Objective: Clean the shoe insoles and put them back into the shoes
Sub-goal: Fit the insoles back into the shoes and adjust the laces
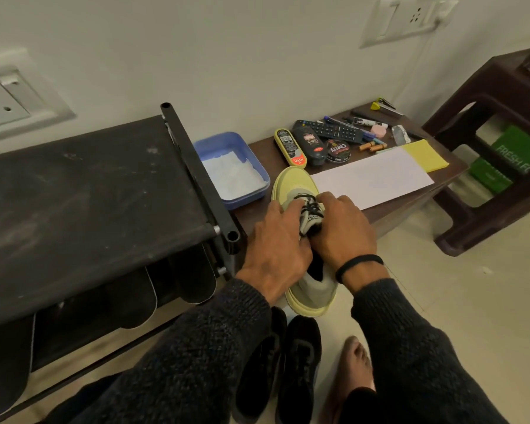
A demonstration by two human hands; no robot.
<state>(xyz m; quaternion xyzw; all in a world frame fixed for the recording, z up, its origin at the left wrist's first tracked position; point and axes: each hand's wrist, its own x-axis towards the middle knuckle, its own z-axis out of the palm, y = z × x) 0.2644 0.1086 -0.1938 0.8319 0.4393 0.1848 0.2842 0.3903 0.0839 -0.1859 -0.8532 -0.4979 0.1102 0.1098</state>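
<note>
- Evidently mid-step on one shoe: yellow-soled sneaker (303,215) lying at the near edge of the low brown table (389,209), toe toward 12 o'clock, heel hanging over the floor toward 6 o'clock; probably placed so for easy reach into the mouth.
- Left hand (276,246) at 9 o'clock of the tongue, right hand (340,231) at 3 o'clock, close together; fingers curled on the tongue and laces, seemingly spreading the opening; insole not visible inside, so cannot tell whether in or out.
- Blue tub (227,142) with something white in it at 10 o'clock of the sneaker; polish containers (315,145) at 12 o'clock; white sheet (377,175) at 2 o'clock, perhaps a clean resting surface.
- Pair of dark shoes (285,368) on the floor at 6 o'clock, likely waiting their turn; shoe rack (83,191) at 9 o'clock.
</note>
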